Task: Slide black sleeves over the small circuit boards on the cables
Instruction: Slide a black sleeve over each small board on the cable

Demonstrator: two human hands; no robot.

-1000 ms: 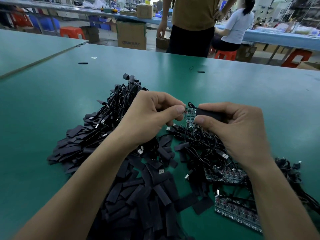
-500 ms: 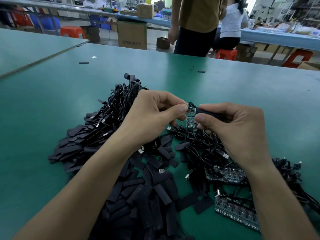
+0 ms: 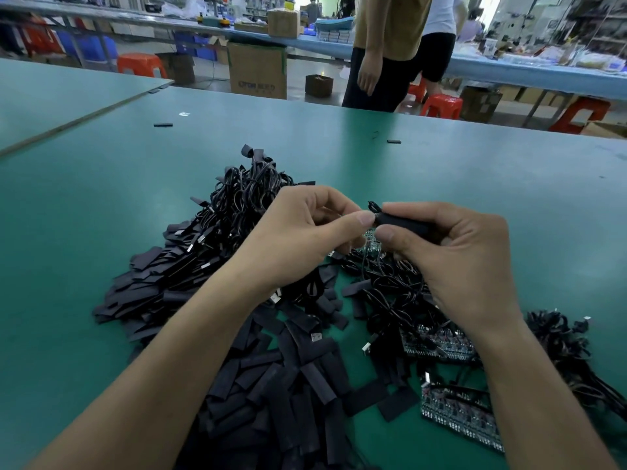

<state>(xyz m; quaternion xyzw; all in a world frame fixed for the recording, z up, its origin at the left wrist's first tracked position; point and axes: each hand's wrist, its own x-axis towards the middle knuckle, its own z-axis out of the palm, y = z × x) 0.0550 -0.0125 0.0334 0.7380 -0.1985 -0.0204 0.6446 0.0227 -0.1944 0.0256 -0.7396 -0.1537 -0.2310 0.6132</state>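
Head view: pinching black sleeve [image 3: 400, 222] in right hand [image 3: 454, 262], thumb and forefinger clamped on it, above mid-bench [image 3: 101, 215]. Closing left hand [image 3: 298, 239] fingertips on sleeve's left end. Lying beneath: loose sleeves [image 3: 278, 395] toward near edge, cables [image 3: 244, 195], bare circuit boards [image 3: 437, 340] near right.

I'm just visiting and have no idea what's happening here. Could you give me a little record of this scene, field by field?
Place: workshop, green table
Right hand: fingers grip a black sleeve
Left hand: fingers pinch at that sleeve's mouth; the circuit board there is nearly hidden
Near pile: loose sleeves
Far pile: black cables
Right side: strips of bare boards
Behind: people standing beyond the table
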